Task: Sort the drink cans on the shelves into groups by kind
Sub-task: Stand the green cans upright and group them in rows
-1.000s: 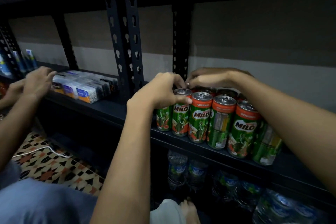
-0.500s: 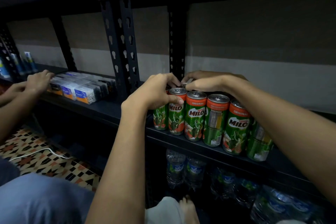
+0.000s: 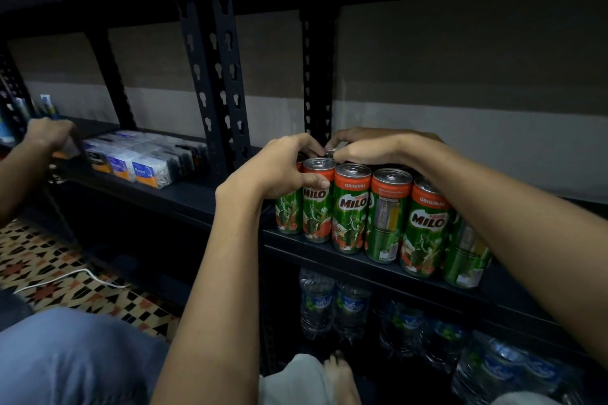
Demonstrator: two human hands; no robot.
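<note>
Several green and orange Milo cans (image 3: 353, 207) stand upright in a tight cluster on the dark metal shelf (image 3: 197, 197). My left hand (image 3: 273, 168) wraps the left end of the cluster, thumb across the front of a Milo can (image 3: 316, 207). My right hand (image 3: 371, 146) lies over the tops of the back-row cans, fingers curled down near my left fingertips. The back-row cans are mostly hidden under my hands and right forearm.
Another person's hand (image 3: 49, 133) rests by wrapped blue and orange packs (image 3: 138, 161) on the shelf to the left. Black slotted uprights (image 3: 217, 69) stand between. Water bottles (image 3: 332, 302) fill the shelf below. Patterned floor tiles (image 3: 49, 266) and a white cable (image 3: 65, 278) lie at lower left.
My hands have stayed on the Milo cluster, drawing slightly closer together over the can tops. The other person's hand has shifted a little left along the shelf.
</note>
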